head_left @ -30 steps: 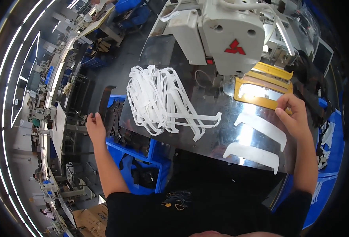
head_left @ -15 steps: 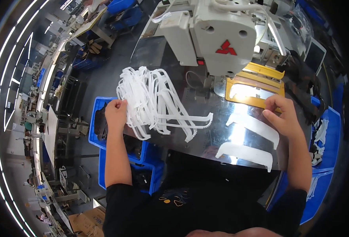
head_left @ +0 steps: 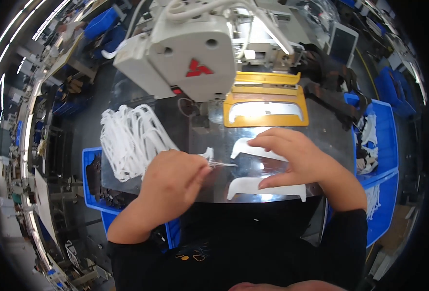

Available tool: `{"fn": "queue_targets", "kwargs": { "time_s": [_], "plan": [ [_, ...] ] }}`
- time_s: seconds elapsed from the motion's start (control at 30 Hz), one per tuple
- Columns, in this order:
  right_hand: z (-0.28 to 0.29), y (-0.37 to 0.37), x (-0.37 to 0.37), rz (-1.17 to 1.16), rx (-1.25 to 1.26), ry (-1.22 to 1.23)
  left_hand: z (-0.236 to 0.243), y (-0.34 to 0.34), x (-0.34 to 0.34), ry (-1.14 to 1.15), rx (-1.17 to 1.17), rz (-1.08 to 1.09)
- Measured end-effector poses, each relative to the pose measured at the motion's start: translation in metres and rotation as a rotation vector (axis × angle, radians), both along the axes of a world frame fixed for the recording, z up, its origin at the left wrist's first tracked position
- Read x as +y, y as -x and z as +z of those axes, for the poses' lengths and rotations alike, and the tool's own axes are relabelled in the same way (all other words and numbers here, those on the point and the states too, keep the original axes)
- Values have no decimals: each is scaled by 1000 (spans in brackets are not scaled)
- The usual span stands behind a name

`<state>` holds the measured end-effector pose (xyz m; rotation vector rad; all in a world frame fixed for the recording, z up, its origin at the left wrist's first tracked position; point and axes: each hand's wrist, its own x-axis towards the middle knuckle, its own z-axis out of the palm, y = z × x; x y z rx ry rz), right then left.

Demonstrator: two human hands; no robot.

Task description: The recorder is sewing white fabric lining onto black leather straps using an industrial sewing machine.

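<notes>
My left hand [head_left: 173,177] pinches a thin white fabric strip [head_left: 209,156] at the right edge of a tangled pile of white strips [head_left: 132,140] on the shiny metal table [head_left: 204,189]. My right hand [head_left: 297,157] lies flat over a curved white fabric piece [head_left: 253,148], its thumb touching a second curved white piece [head_left: 267,188] nearer to me. A yellow template frame [head_left: 265,109] lies beyond my right hand, under the head of a white sewing machine [head_left: 185,58].
A blue bin [head_left: 90,182] with dark pieces sits at the table's left edge. Blue bins [head_left: 384,145] with white scraps stand on the right. A small screen [head_left: 343,43] is at the back right, and dark fabric lies beside the template.
My head has come much closer to the table. My left hand moved from the pile's left edge to its right side and took a strip. My right hand dropped from the yellow template onto the white pieces.
</notes>
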<state>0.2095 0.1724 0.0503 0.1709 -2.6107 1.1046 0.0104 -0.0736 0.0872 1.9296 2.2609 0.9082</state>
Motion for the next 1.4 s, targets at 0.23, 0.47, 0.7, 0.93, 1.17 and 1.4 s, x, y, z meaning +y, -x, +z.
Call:
{"fn": "queue_targets", "kwargs": {
  "time_s": [0.23, 0.47, 0.7, 0.93, 1.17, 1.4],
  "plan": [
    [-9, -9, 15, -141, -84, 23, -33, -20, 69, -110, 133, -309],
    [-15, -1, 28, -233, -199, 228, -59, -10, 85, -136, -14, -313],
    [-24, -6, 48, -423, -160, 93, -57, -1, 83, -197, 67, -173],
    [-37, -8, 83, -740, -325, 268, -72, 6, 80, 45, 203, -99],
    [-28, -12, 86, -792, -436, 147, -80, 8, 84, 218, 227, -40],
    [-15, -15, 95, -823, -583, 17, -86, 13, 90, 234, 204, -19]
  ]
}}
